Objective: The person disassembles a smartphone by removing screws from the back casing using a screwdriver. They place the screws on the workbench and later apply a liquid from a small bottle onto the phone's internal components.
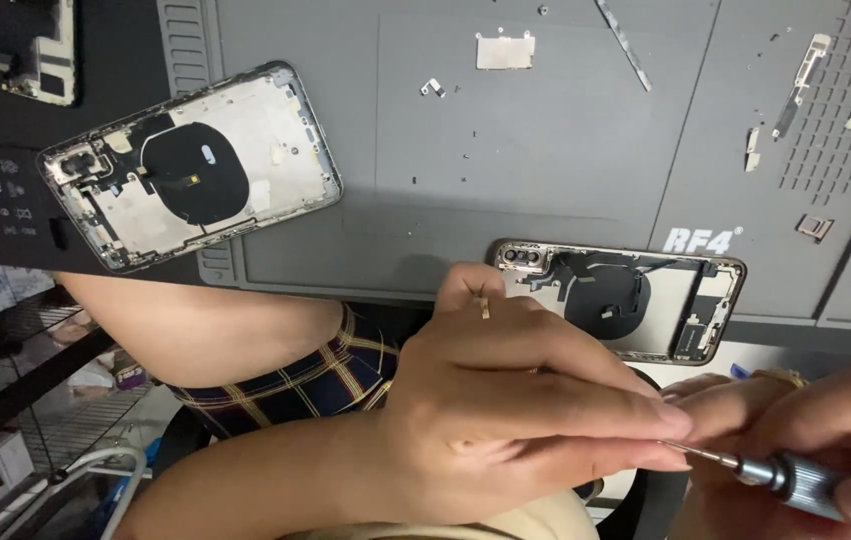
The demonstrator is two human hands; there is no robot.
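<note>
Pinching a screwdriver (786,474) tip — left hand (506,400), right hand (826,420).

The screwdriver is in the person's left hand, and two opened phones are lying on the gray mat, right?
Not quite. The head view shows the screwdriver in the right hand; the left hand only touches its tip. The two opened phones, one and the other, do lie on the gray mat.

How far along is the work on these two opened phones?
Done: both phone housings, the left one and the near one, lie open on the grey mat, with loose screws and metal plates set aside. In hand: the left hand meets the screwdriver tip held by the right hand. Left: parts remain inside both housings.
</note>
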